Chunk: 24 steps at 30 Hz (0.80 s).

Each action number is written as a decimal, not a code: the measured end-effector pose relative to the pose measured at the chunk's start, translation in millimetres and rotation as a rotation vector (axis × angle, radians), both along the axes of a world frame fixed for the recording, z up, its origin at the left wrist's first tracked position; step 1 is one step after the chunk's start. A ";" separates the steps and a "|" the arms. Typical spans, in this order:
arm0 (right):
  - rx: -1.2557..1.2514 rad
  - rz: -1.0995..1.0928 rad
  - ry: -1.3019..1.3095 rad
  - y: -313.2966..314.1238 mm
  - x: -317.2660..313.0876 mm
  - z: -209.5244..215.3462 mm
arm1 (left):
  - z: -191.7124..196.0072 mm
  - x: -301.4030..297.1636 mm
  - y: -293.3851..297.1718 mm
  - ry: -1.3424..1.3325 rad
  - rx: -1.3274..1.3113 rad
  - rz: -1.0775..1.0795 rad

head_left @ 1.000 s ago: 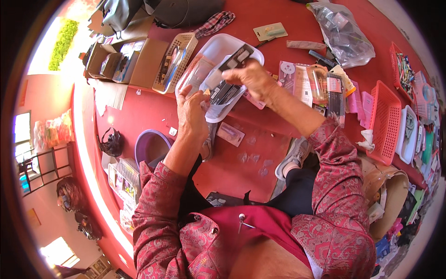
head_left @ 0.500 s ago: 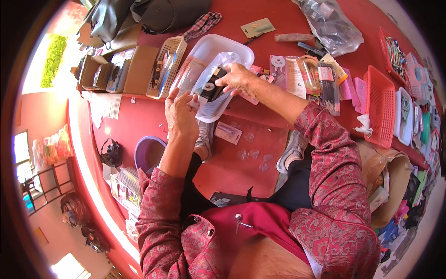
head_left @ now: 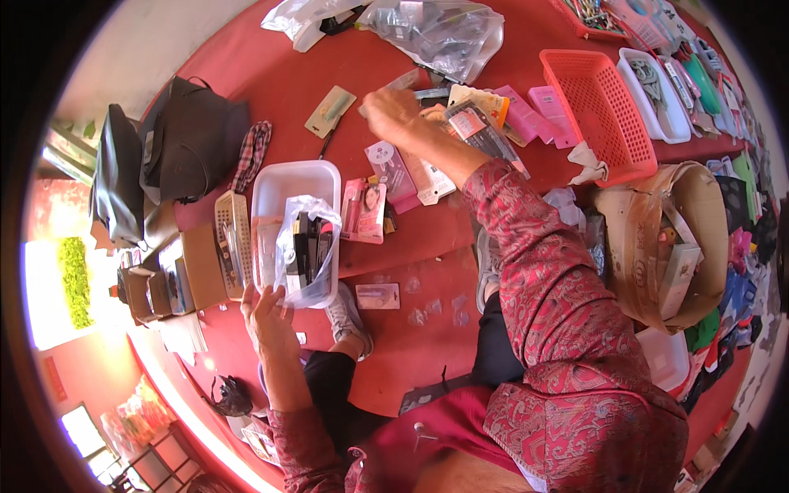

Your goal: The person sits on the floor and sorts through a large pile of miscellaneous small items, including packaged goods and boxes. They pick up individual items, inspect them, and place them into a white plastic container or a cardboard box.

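Observation:
My left hand [head_left: 273,329] is at the near edge of a white plastic tub [head_left: 331,185], its fingertips pinching the rim of a clear plastic bag [head_left: 297,283]. Inside the bag, in the tub, lie several slim black boxes [head_left: 311,242]. My right hand [head_left: 389,113] is stretched out to the far side, over the red surface beside a dark, flat piece and some clear packaging [head_left: 404,80]. Its fingers bend down and are mostly hidden, so what they hold does not show. A pink carded pack [head_left: 363,212] lies just right of the tub.
Pink and white packs [head_left: 393,177] spread right of the tub. Farther right stand a red basket [head_left: 588,107], a white tray [head_left: 657,99] and a cardboard box [head_left: 641,246]. A narrow beige basket [head_left: 233,246] and black bags [head_left: 185,140] sit at left.
My right hand has left the black box it gripped at the bag and moved away to the far right. The boxes now lie in the bag. My view has turned; my left hand stays by the bag.

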State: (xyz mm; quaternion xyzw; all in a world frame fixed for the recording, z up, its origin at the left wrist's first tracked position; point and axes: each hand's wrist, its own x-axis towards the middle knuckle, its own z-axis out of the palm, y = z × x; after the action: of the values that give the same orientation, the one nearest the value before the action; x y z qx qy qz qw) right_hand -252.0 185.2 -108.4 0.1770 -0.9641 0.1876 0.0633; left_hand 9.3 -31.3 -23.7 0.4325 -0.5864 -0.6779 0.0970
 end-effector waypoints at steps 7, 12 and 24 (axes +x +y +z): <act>0.410 -0.186 -0.193 65.6 -36.0 -45.8 | -7.5 0.2 -23.9 -0.066 -0.290 -0.204; 0.396 -0.032 -0.083 73.2 -44.2 -64.0 | -6.5 -0.3 -35.6 -0.178 -0.928 -0.427; -0.631 -0.068 -0.426 -9.8 52.9 -5.5 | 4.2 -29.5 38.3 0.245 -1.169 -0.552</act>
State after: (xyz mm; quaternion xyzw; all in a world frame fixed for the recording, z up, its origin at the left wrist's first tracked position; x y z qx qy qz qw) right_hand -199.1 175.4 -114.0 0.0740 -0.8558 0.5055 -0.0810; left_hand -20.2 7.0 -19.5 0.0620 -0.9322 -0.2921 0.2046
